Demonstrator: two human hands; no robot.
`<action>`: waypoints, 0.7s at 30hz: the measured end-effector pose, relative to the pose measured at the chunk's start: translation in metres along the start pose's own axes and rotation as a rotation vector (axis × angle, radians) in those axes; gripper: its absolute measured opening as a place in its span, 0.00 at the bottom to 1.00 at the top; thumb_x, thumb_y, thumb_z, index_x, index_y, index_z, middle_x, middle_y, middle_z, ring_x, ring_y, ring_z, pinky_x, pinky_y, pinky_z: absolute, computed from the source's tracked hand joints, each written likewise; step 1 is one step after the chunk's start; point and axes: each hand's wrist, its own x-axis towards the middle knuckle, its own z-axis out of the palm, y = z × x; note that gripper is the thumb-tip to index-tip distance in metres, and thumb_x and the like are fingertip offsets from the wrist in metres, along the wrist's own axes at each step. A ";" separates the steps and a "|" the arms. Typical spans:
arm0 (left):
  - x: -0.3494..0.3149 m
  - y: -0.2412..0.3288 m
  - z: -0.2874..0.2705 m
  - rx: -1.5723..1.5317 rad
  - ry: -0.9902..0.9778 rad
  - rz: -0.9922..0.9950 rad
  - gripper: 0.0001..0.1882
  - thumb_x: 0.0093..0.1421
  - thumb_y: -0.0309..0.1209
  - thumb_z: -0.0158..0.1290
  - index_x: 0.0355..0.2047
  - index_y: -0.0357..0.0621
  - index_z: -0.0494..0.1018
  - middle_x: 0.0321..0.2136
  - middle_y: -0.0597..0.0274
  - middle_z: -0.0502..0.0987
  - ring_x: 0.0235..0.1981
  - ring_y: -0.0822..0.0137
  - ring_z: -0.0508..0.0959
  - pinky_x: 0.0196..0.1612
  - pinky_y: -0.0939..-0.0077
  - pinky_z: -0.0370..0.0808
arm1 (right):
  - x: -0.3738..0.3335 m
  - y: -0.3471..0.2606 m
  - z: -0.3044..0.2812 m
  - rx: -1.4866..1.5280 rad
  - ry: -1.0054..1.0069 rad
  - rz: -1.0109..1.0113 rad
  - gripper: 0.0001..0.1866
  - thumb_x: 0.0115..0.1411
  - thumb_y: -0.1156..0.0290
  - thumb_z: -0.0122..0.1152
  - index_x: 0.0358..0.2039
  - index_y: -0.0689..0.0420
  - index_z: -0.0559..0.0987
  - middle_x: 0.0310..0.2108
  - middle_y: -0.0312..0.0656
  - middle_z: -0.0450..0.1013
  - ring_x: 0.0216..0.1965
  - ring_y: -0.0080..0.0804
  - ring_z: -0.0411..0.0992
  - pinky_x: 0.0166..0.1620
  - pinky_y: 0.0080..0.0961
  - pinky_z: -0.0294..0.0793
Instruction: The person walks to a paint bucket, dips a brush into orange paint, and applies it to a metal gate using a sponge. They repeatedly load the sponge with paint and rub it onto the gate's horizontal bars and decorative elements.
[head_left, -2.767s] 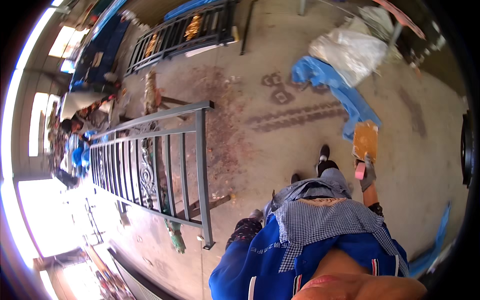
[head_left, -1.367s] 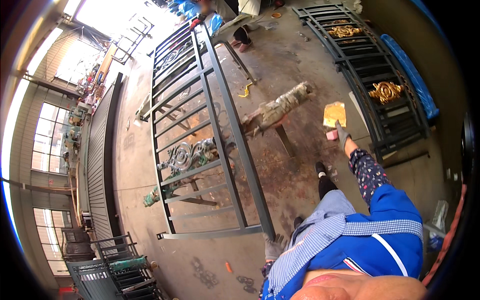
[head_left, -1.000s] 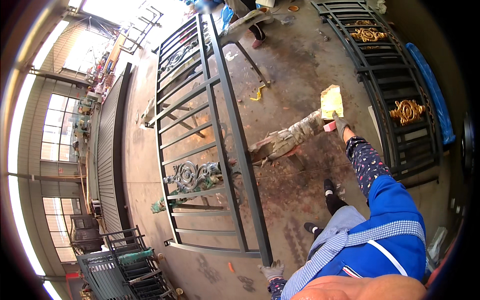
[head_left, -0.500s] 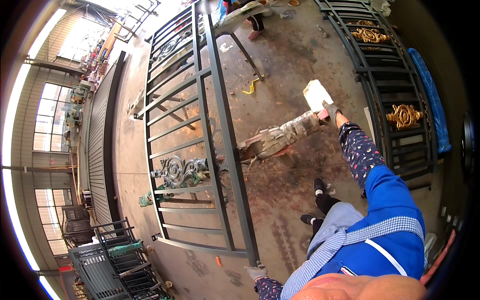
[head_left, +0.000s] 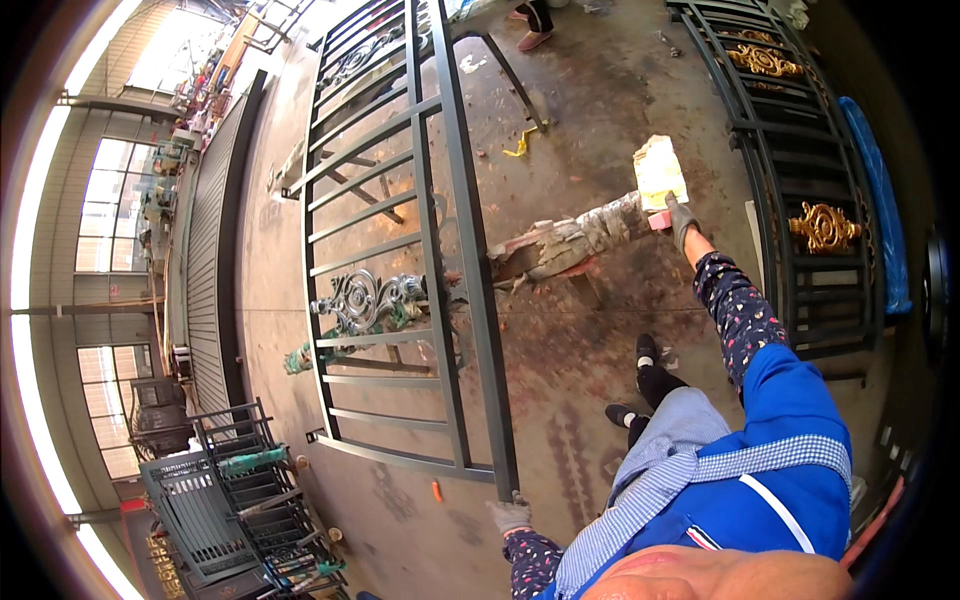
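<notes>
A long dark grey metal railing panel lies raised off the floor, with a silvery scroll ornament among its bars. At its near corner, my left hand, in a grey glove, is closed around the end of the outer bar. My gloved right hand reaches out to the right of the panel, beyond the padded beam's end. It grips a whitish, yellow-tinged sheet or pad, whose exact kind I cannot make out. A small pink block shows beside the fingers, apparently in the same grip.
A beam wrapped in torn padding runs under the panel and juts out to the right. Dark railings with gold ornaments stand along the right side. More railings are stacked at lower left. Another person's leg shows at the top.
The sheet in my right hand has tilted more upright. My left hand stays at the panel's corner. The whole view has shifted slightly, and the other person shows less.
</notes>
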 end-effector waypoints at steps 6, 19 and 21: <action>-0.002 -0.008 -0.002 0.018 0.011 0.003 0.37 0.64 0.68 0.42 0.50 0.44 0.67 0.35 0.60 0.76 0.29 0.65 0.74 0.28 0.75 0.71 | -0.024 0.014 -0.029 -0.010 0.050 -0.055 0.28 0.67 0.39 0.51 0.28 0.52 0.78 0.15 0.36 0.72 0.13 0.30 0.68 0.15 0.29 0.60; -0.006 -0.023 -0.009 0.006 0.017 -0.019 0.35 0.62 0.68 0.45 0.44 0.47 0.66 0.31 0.60 0.73 0.25 0.67 0.72 0.25 0.76 0.72 | -0.296 0.158 -0.156 0.148 0.231 0.340 0.23 0.63 0.37 0.58 0.33 0.44 0.73 0.18 0.31 0.69 0.15 0.25 0.69 0.15 0.23 0.67; -0.009 -0.031 -0.006 0.007 -0.002 -0.019 0.31 0.64 0.66 0.45 0.41 0.48 0.64 0.31 0.60 0.73 0.24 0.64 0.74 0.21 0.75 0.70 | -0.320 0.172 -0.180 0.107 0.186 0.407 0.23 0.64 0.37 0.56 0.34 0.45 0.73 0.19 0.32 0.70 0.15 0.28 0.70 0.14 0.24 0.67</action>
